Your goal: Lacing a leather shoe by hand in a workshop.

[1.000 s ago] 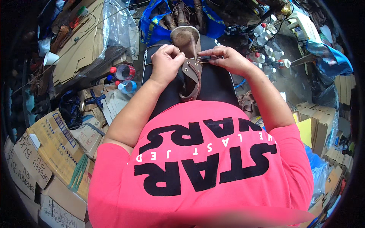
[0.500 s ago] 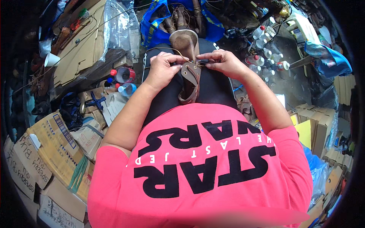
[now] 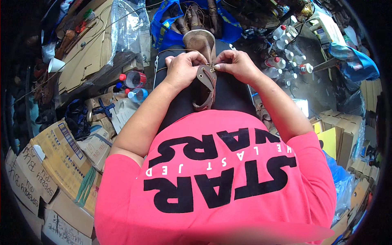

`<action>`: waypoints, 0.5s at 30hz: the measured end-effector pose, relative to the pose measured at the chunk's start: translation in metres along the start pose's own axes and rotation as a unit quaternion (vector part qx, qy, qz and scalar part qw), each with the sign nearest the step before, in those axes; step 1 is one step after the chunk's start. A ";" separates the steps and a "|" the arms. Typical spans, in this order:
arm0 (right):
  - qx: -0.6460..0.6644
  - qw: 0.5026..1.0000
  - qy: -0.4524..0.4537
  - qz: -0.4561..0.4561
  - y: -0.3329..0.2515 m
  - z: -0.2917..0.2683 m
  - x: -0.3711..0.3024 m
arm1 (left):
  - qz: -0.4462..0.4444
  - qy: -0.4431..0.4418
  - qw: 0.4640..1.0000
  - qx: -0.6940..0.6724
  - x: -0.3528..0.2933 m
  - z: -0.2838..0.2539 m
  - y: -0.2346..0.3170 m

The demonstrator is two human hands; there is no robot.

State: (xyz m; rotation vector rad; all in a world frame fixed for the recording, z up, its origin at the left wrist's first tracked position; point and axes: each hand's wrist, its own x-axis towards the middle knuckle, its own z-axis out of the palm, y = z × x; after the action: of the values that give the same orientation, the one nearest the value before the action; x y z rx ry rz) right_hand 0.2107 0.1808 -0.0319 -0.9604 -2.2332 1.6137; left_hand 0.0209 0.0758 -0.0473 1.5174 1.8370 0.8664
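Observation:
A brown leather shoe upper (image 3: pixel 205 83) with metal eyelets and a lace lies over my dark-trousered lap. Its broad, rounded far part (image 3: pixel 200 40) points away from me. From the left, my left hand (image 3: pixel 182 70) is closed, thumb and fingers pinching the upper just above the eyelets. A thin brown cord (image 3: pixel 169 50) loops out beyond that hand. On the other side, my right hand (image 3: pixel 237 67) pinches with thumb and forefinger at the seam, where a short bit of the cord shows. The exact spot between the fingertips is partly hidden.
Beyond my knees sits a blue bag (image 3: pixel 167 32) with several brown shoes in it. Plastic bottles (image 3: pixel 281 61) crowd the floor at right, and a red-capped bottle (image 3: pixel 134 79) lies at left. Cardboard boxes (image 3: pixel 55 163) are stacked at lower left, more cartons (image 3: pixel 337 126) at right.
My right hand has drawn in a little, its fingers now bent down at the seam. The left hand has shifted slightly right and its fingers have curled in. The upper stays in my lap.

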 end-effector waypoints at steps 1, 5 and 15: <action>-0.031 0.999 -0.013 0.013 -0.001 -0.001 0.002 | -0.009 -0.010 0.999 -0.040 0.001 0.000 -0.001; -0.043 0.999 -0.023 0.003 -0.005 -0.003 0.004 | 0.001 -0.017 1.000 0.006 0.004 -0.011 0.018; 0.026 0.998 -0.020 -0.061 0.011 -0.020 -0.004 | 0.001 -0.060 0.998 0.009 -0.009 -0.038 0.020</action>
State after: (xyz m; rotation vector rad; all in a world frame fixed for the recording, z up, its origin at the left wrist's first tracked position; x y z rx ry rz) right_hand 0.2289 0.1954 -0.0338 -0.7688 -2.2171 1.6406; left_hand 0.0043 0.0657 -0.0081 1.5490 1.7600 0.7448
